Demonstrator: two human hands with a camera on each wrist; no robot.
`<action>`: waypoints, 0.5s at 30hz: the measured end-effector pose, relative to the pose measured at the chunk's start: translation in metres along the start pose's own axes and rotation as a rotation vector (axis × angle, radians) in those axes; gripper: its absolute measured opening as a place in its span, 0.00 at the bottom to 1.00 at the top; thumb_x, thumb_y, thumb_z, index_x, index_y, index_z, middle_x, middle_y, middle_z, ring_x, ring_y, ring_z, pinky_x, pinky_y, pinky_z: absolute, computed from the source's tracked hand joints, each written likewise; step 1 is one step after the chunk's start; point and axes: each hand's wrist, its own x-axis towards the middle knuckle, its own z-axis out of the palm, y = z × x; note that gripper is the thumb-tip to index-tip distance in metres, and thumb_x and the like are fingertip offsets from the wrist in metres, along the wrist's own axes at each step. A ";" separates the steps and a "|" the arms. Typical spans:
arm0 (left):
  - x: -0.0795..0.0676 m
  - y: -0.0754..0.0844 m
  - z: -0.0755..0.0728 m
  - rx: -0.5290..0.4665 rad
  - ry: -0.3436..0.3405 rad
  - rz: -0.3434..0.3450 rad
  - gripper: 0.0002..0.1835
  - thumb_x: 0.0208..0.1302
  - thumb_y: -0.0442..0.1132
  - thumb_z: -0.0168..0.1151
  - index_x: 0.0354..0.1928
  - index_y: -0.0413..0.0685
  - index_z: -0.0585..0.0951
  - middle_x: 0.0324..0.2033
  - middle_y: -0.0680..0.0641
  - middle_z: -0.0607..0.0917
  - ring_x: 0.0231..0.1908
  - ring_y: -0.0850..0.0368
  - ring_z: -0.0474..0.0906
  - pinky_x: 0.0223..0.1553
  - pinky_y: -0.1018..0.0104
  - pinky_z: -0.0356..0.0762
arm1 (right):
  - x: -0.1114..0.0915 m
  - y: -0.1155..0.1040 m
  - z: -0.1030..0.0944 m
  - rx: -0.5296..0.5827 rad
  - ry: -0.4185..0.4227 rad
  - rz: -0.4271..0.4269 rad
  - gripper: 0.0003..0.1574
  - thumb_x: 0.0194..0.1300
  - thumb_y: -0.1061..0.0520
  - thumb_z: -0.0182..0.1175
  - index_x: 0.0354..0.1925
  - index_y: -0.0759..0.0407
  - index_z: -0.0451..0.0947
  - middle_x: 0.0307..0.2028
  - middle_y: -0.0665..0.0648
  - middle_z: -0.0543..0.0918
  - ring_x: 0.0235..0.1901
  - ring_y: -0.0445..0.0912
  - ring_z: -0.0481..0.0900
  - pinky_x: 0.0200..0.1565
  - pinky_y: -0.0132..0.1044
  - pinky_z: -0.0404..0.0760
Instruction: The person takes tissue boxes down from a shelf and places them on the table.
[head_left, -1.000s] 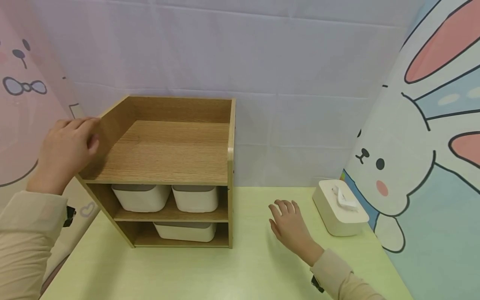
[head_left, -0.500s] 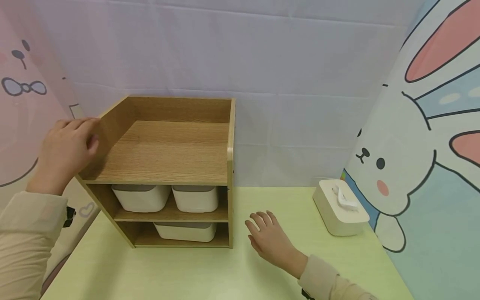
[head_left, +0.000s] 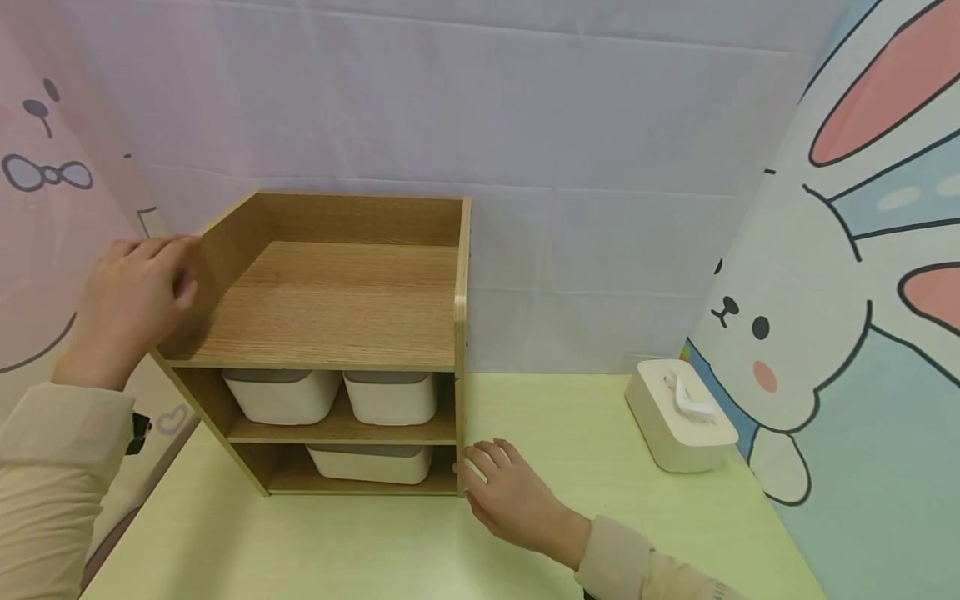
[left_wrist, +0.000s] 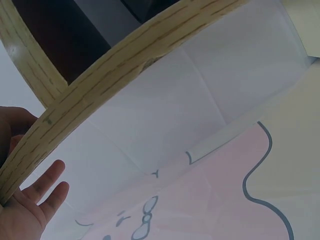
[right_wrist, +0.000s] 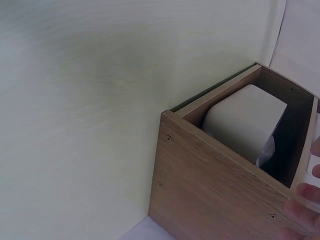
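In the head view, a pink sheet (head_left: 33, 258) printed with a bow tie is seen at far left. Beside it, the left grip (head_left: 135, 304), a bare hand in a creased beige cloth sleeve (head_left: 63, 475), is closed on the sloping left side panel of an open-fronted wooden shelf unit (head_left: 337, 304); in the left wrist view, the panel's grained edge is seen running through the hand. The unit is stood on a smooth, pale yellow-green surface (head_left: 337, 550). In its middle compartment, a round-cornered white bin (head_left: 283, 402) and a narrower white bin (head_left: 393, 402) are set side by side; below, a shallow-looking white bin (head_left: 371, 465) is laid slightly askew. The right grip (head_left: 510, 500) is placed at the right panel's lower front edge; whether that edge is gripped cannot be told. Small round screws (right_wrist: 168, 138) are sunk in the panel's outer face. Farther right, a rounded cream box (head_left: 667, 429) is topped by a crumpled white tissue (head_left: 696, 408).
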 end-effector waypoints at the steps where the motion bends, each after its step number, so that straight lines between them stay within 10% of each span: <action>1: 0.000 0.000 0.000 0.000 -0.003 -0.001 0.19 0.54 0.31 0.51 0.50 0.37 0.74 0.47 0.32 0.78 0.46 0.31 0.67 0.51 0.42 0.64 | 0.002 -0.002 -0.001 0.009 0.004 -0.009 0.20 0.55 0.52 0.56 0.47 0.54 0.71 0.45 0.53 0.76 0.47 0.48 0.75 0.50 0.44 0.76; 15: 0.001 0.000 0.001 -0.011 -0.008 -0.009 0.19 0.54 0.31 0.51 0.50 0.37 0.74 0.47 0.32 0.78 0.46 0.32 0.67 0.51 0.43 0.64 | 0.045 -0.011 -0.012 0.020 0.061 -0.130 0.20 0.57 0.53 0.57 0.49 0.55 0.70 0.49 0.56 0.76 0.51 0.50 0.73 0.52 0.42 0.75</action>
